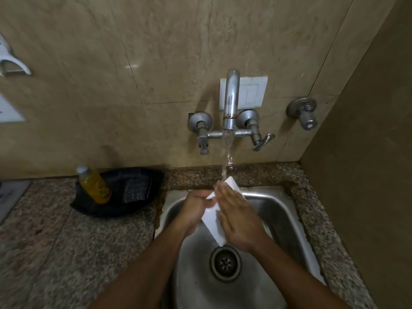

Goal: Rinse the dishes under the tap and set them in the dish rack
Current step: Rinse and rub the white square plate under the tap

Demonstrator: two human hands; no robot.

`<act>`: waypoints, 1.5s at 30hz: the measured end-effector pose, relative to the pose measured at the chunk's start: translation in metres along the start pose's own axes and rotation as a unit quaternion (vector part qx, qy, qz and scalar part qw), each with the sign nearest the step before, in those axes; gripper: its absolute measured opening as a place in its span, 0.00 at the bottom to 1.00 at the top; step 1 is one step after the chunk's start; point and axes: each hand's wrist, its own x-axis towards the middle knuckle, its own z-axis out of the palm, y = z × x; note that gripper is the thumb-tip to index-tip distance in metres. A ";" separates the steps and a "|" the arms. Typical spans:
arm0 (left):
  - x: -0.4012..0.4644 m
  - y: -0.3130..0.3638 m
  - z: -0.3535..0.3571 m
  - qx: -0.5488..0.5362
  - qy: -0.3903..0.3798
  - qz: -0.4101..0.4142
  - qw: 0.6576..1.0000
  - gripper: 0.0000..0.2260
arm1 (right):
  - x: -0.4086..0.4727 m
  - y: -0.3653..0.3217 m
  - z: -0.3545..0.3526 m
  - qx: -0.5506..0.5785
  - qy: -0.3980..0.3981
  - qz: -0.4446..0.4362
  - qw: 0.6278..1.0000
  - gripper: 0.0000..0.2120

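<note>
Left hand [196,208] grips white dish [213,216] under running tap [230,103] | right hand [236,217], fingers straight, presses dish | sink [278,210] at 6 o'clock

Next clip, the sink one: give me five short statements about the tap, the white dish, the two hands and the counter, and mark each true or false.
1. Water is running from the tap. True.
2. The white dish lies flat on the sink floor. False: it is held up over the basin, between both hands.
3. The left hand grips the dish at its left edge. True.
4. The right hand is curled into a fist. False: its fingers are straight, pressed flat against the dish.
5. The yellow bottle stands on the counter right of the sink. False: it stands to the left, in a black tray.
</note>
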 end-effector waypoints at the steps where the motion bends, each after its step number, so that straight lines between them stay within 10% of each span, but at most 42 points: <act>1: -0.001 -0.001 0.000 -0.004 -0.002 0.003 1.000 0.10 | 0.001 -0.001 -0.001 0.008 0.008 0.008 1.000 0.30; 18: -0.003 -0.020 -0.018 -0.028 0.009 0.019 0.999 0.10 | 0.001 -0.005 0.003 0.050 0.013 -0.011 0.999 0.28; 24: -0.006 -0.018 -0.024 -0.045 0.007 -0.011 0.999 0.09 | 0.017 0.026 0.004 0.309 0.046 0.263 0.913 0.21; 29: 0.001 -0.004 -0.023 0.060 -0.012 0.015 0.998 0.11 | 0.023 0.021 -0.010 0.304 -0.012 0.201 0.931 0.07; 35: 0.001 -0.002 -0.008 -0.116 0.003 0.019 0.993 0.10 | 0.025 -0.004 -0.019 0.019 0.019 0.065 0.998 0.23; 45: 0.004 -0.010 0.005 -0.074 0.088 0.021 0.993 0.11 | 0.009 -0.027 -0.003 0.049 0.032 0.037 0.998 0.29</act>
